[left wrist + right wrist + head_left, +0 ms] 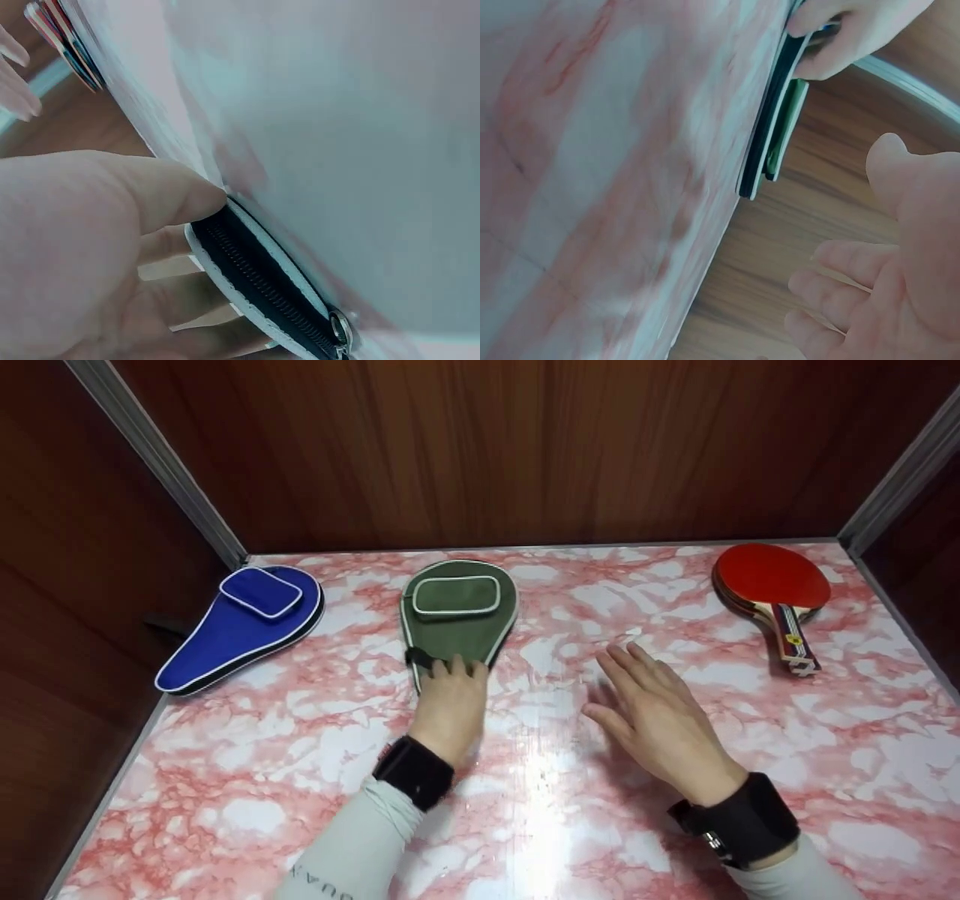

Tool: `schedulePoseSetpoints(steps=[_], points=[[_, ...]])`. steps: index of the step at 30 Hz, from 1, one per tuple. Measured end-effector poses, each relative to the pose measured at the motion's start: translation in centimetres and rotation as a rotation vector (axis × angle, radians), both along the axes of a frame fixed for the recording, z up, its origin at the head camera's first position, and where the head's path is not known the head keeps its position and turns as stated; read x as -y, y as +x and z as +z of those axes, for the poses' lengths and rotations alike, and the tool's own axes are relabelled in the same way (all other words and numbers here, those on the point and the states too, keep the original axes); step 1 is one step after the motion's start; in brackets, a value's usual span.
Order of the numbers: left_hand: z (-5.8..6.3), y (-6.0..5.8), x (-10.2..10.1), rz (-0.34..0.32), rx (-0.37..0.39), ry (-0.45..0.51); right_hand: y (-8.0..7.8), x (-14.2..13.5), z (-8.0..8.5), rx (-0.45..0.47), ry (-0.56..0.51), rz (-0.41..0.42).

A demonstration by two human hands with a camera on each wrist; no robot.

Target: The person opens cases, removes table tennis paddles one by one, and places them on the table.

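Observation:
A green table tennis paddle case [457,631] with white piping and a small front pocket lies on the table, narrow end toward me. My left hand [452,709] grips that narrow end, fingers across the top and thumb at the side edge. In the left wrist view the thumb presses beside the case's black zipper [259,281], whose metal pull shows. To the right, my right hand [664,724] is held over the table with straight fingers, touching nothing. The right wrist view shows its fingers spread apart from the case.
A blue paddle case [251,637] lies at the left edge by the side wall. Red table tennis paddles [772,577] are stacked at the back right, handles toward me. Brown wood-grain panels [525,450] enclose the marbled table [285,780] at back and sides.

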State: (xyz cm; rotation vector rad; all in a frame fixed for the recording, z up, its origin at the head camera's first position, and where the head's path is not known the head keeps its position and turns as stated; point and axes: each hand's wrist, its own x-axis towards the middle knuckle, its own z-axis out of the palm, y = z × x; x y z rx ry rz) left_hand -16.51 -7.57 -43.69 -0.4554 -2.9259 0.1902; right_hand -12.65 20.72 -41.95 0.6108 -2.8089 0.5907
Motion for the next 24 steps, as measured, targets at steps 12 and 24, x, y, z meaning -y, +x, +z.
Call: schedulePoseSetpoints(steps=[12, 24], points=[[0.1, -3.8, 4.5, 0.035, 0.002, 0.210, 0.2, -0.1, -0.1, -0.011, 0.003, 0.008], [0.3, -5.7, 7.6, 0.133, 0.111, 0.274, 0.6, 0.3, -0.3, -0.002, 0.012, 0.013]])
